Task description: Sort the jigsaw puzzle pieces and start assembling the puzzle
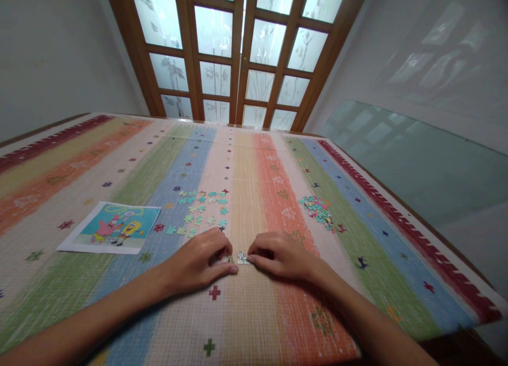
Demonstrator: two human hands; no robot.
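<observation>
My left hand (208, 255) is closed in a pinch on a small puzzle piece (225, 259), partly hidden by the fingers. Just to its right, a pale joined bit of jigsaw puzzle (242, 258) lies on the tablecloth. The thumb and forefinger of my right hand (273, 255) are closed on the right edge of that bit. A narrow gap shows between the two hands. Beyond my left hand, several loose green and teal puzzle pieces (201, 201) are spread in rough rows.
A printed cartoon picture (113, 228) lies at the left on the striped tablecloth (246, 197). A heap of mixed puzzle pieces (317, 211) sits to the right. Behind the table stand wooden doors with glass panes (238, 64); a glass panel (420, 154) leans along the right wall.
</observation>
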